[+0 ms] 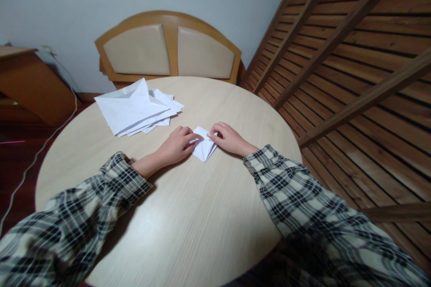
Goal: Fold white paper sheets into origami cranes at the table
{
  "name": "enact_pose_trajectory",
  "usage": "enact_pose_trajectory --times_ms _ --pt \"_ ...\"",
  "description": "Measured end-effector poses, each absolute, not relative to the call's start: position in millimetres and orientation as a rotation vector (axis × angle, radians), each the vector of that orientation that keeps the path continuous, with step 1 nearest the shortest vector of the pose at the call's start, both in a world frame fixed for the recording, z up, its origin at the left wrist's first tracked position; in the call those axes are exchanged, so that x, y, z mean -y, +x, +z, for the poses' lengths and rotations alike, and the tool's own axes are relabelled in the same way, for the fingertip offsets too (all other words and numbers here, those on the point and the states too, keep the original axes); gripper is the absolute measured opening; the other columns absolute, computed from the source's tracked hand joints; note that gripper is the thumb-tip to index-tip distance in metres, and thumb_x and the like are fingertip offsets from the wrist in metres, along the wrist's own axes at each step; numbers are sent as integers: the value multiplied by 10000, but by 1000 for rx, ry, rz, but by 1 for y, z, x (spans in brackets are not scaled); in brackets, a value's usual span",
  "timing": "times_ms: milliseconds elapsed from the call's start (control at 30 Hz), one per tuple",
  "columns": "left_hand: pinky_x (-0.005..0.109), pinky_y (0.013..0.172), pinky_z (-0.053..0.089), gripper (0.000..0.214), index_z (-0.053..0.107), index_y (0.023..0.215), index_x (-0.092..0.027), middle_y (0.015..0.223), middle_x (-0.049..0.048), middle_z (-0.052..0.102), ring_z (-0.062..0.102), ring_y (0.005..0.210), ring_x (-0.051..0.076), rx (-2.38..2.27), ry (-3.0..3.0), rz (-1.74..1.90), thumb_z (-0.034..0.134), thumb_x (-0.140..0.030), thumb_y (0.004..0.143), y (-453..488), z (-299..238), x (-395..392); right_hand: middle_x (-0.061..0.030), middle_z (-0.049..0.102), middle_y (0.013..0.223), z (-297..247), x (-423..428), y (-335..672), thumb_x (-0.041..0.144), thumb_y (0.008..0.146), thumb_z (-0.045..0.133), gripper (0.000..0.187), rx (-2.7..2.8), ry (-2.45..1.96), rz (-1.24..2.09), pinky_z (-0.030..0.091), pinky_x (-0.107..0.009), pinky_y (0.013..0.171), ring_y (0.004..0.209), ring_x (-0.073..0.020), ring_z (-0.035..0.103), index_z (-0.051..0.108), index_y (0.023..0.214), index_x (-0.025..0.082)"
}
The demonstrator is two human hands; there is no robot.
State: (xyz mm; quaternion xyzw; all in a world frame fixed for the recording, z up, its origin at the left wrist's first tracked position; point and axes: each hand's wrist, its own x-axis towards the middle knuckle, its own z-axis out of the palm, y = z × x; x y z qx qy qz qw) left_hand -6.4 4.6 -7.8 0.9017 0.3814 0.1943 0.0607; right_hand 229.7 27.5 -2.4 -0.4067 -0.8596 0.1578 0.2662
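A small folded white paper (204,147) lies on the round pale wooden table (175,215), pointed toward me. My left hand (177,145) rests curled on its left side, fingertips pressing the paper's edge. Resting on the paper's right side, my right hand (229,139) has its fingers bent and pinches the upper right edge. Both arms are in plaid sleeves.
A loose stack of white paper sheets (138,107) lies on the table's far left. Behind the table stands a wooden chair (168,47) with beige pads. A wooden cabinet (30,83) and a cable (37,157) are at the left. Slatted wooden panelling (353,54) runs along the right.
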Motion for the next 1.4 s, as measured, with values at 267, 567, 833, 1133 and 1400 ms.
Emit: enact_pose_trajectory --times_ms 267,567,833,1133,1400 --pt "395 866 436 300 676 1156 -193 982 101 583 512 958 250 -1149 2715 605 449 -287 985 -6 -8 -4 -46 597 940 -6 -29 232 196 906 588 73 2361 -1099 413 428 -340 874 924 -188 554 654 936 198" --pt "434 930 449 285 639 1158 -186 1082 114 588 512 1027 266 -1235 2662 730 488 -346 977 -6 -8 -1 -47 599 973 -6 -29 233 225 895 626 86 2372 -1104 419 427 -347 905 959 -193 555 669 967 207" --pt "480 980 453 341 565 1256 -168 1155 132 648 569 1077 269 -1239 2539 803 454 -360 997 -5 -5 -2 -49 622 992 -6 -30 233 230 897 632 82 2373 -1099 435 421 -347 932 990 -196 561 676 965 213" --pt "434 867 479 289 596 1157 -164 985 102 671 601 927 250 -1342 2464 880 482 -366 984 -4 0 -1 -51 632 1004 -4 -28 232 217 898 635 75 2366 -1094 443 421 -344 940 1005 -199 566 677 961 216" --pt "418 817 464 239 642 909 -170 868 89 664 573 848 244 -1321 2538 783 468 -324 964 -4 2 -2 -55 629 1004 -5 -28 232 225 898 635 81 2389 -1106 416 428 -361 942 1003 -203 564 673 968 210"
